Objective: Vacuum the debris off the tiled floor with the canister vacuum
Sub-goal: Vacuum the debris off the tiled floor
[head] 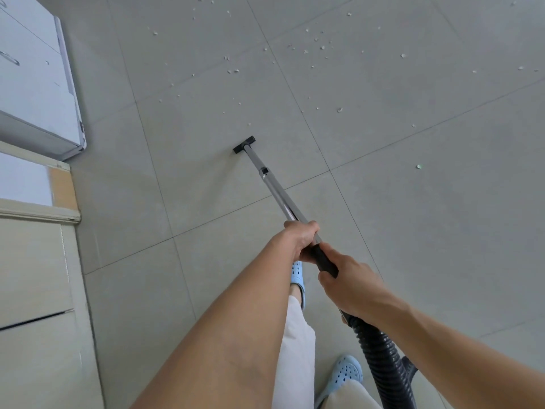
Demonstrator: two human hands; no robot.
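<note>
Left hand [302,239] and right hand [346,283] both grip the wand [274,187] — nozzle [244,144] near debris [321,48].

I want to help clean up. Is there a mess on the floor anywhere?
Yes. Small white debris bits are scattered over the tiled floor, mostly beyond the vacuum's floor nozzle. One stray greenish bit lies apart to the right.
</note>
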